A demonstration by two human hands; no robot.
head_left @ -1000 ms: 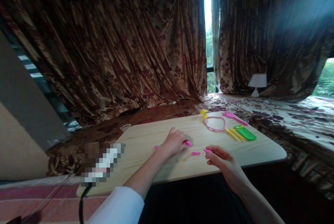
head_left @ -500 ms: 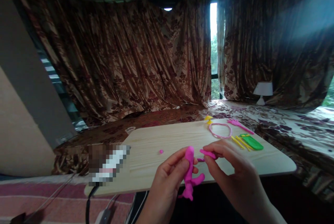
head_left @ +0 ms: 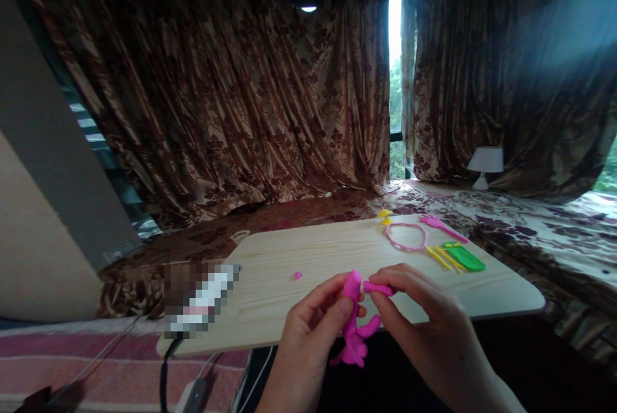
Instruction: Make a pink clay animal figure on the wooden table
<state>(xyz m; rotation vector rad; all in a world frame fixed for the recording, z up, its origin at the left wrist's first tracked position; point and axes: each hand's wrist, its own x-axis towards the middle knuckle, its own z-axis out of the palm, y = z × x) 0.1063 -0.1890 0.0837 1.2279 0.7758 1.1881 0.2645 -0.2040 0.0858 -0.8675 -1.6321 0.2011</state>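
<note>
Between the thumb and fingers of my left hand (head_left: 318, 323) is a pink clay figure (head_left: 355, 336), its thick rounded end pointing up and limb-like parts sticking out lower down. My right hand (head_left: 424, 316) pinches a small pink clay roll (head_left: 378, 288) by its outer end. The roll's free tip points at the figure's upper part, very close to it; whether they touch I cannot tell. Both hands are above the table's near edge. A small pink clay ball (head_left: 297, 275) lies on the wooden table (head_left: 270, 252), left of my hands.
Toward the right of the table lie a pink ring (head_left: 406, 237), a pink hand-shaped piece (head_left: 443, 228), yellow sticks (head_left: 444, 257) and a green flat piece (head_left: 463, 257). A yellow piece (head_left: 384, 215) sits at the back edge. A white lamp (head_left: 484, 162) stands beyond.
My right hand has brought the pink roll leftward, closer to the figure. The figure's lower end has tilted slightly to the right in my left hand.
</note>
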